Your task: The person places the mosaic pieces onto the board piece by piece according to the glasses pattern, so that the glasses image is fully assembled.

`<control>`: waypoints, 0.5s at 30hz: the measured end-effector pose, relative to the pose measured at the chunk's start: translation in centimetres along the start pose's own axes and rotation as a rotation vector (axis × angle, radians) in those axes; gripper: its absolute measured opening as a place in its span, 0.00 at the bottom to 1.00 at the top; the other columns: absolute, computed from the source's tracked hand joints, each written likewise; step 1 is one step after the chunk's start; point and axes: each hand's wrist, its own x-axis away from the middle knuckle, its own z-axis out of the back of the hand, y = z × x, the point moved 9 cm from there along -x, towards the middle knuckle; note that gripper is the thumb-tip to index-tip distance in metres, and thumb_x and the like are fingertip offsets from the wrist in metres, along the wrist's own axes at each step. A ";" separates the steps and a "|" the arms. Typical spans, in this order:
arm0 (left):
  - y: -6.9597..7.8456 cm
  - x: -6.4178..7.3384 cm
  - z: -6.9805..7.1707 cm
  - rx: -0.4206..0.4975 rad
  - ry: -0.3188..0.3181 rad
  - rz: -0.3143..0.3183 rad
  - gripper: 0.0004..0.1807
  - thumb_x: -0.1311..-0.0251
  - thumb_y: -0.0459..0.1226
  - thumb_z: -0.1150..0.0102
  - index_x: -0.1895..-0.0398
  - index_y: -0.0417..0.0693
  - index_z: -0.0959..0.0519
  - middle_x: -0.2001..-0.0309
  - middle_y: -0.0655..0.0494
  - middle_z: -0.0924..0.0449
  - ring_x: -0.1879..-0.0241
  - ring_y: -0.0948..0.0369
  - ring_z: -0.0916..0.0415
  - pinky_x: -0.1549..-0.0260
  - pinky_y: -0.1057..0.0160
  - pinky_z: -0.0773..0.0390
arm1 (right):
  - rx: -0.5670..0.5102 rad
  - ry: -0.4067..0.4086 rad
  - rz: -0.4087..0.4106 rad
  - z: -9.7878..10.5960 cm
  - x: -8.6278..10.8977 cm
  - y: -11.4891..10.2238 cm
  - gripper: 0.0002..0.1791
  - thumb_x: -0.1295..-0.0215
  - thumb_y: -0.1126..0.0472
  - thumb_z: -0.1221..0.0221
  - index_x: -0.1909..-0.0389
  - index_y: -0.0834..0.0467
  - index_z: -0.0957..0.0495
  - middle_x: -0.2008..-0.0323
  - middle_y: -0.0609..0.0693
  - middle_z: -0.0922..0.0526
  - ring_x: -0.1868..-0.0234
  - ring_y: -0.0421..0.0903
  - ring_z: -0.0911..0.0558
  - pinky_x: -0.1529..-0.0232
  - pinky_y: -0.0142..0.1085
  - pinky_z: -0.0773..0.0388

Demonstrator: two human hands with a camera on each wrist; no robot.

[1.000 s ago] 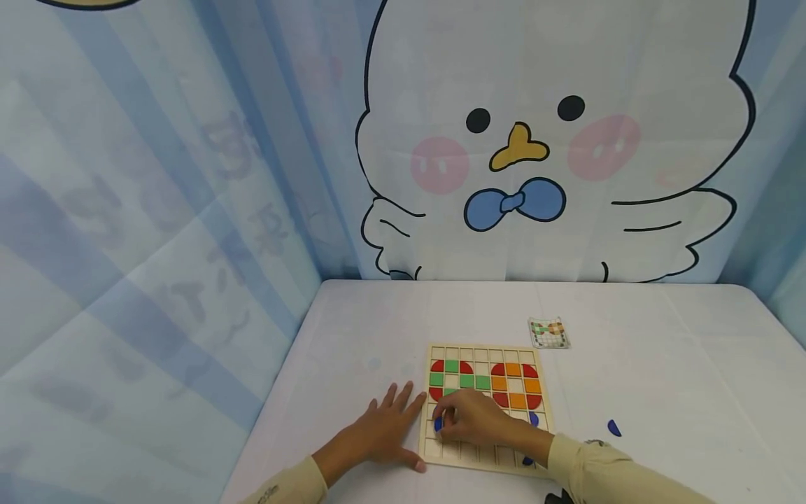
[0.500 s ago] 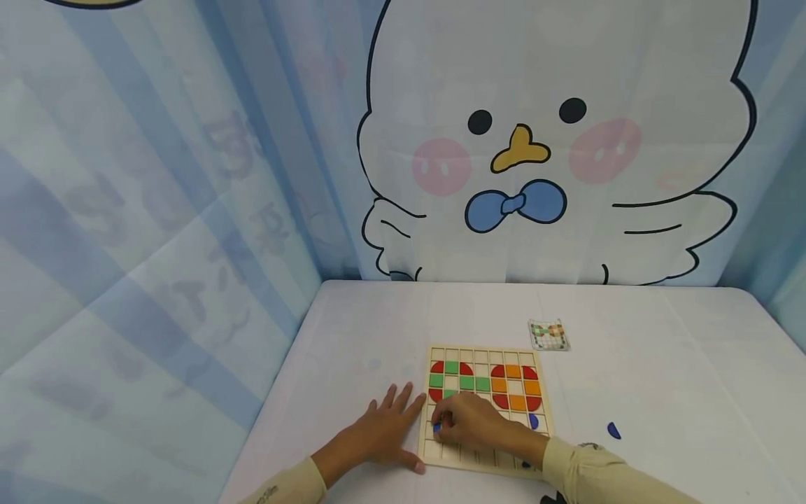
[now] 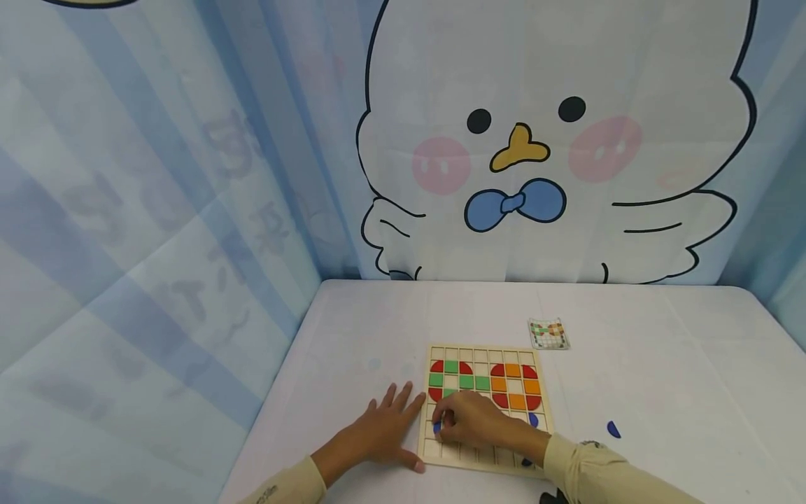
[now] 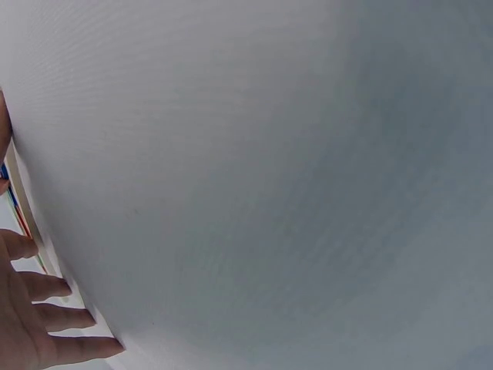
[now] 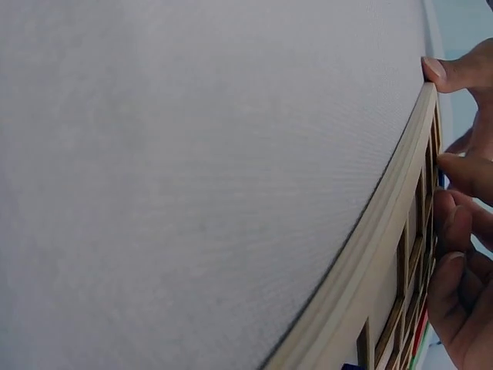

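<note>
A wooden grid board (image 3: 491, 455) lies on the table, with red, green and orange pieces set in its upper squares. Over its left column, my right hand (image 3: 469, 420) pinches a small blue half-round piece (image 3: 437, 427) between thumb and fingertips. In the right wrist view only a blue sliver (image 5: 441, 179) shows past the fingers. My left hand (image 3: 387, 427) rests with fingers spread on the table, its index fingertip and thumb right at the board's left edge. Another blue half-round piece (image 3: 533, 420) lies at the board's right side, and a dark blue one (image 3: 527, 462) near its lower right corner is partly hidden.
A small pattern card (image 3: 549, 334) lies behind the board's far right corner. One loose blue half-round piece (image 3: 613, 429) is on the table to the right. Something black (image 3: 554, 498) shows by the right sleeve. A printed curtain (image 3: 516, 252) hangs behind the table.
My right hand has shifted very slightly toward me, with the blue half-round piece a little lower in its pinch over the left column. My left hand has stayed put.
</note>
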 end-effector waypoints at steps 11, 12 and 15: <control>0.1 0.3 0.4 0.015 0.002 0.012 0.63 0.60 0.72 0.32 0.20 0.63 0.47 0.19 0.50 0.54 0.21 0.41 0.54 0.34 0.32 0.37 | -0.012 -0.103 0.080 1.0 0.7 0.0 0.15 0.37 0.52 0.32 0.50 0.50 0.16 0.70 0.33 0.20 0.70 0.31 0.26 0.66 0.27 0.26; 0.1 0.3 0.3 0.018 0.002 0.013 0.63 0.60 0.71 0.32 0.20 0.63 0.47 0.19 0.50 0.54 0.21 0.41 0.54 0.34 0.32 0.38 | -0.017 -0.106 0.085 1.4 1.0 0.2 0.15 0.36 0.52 0.33 0.49 0.49 0.16 0.68 0.33 0.19 0.69 0.31 0.26 0.65 0.27 0.26; 0.1 0.3 0.3 0.026 0.003 0.019 0.63 0.60 0.71 0.32 0.20 0.64 0.47 0.18 0.51 0.54 0.21 0.41 0.55 0.33 0.32 0.38 | -0.042 -0.111 0.090 2.6 2.0 0.9 0.15 0.33 0.50 0.36 0.48 0.49 0.17 0.68 0.33 0.19 0.71 0.31 0.27 0.68 0.27 0.27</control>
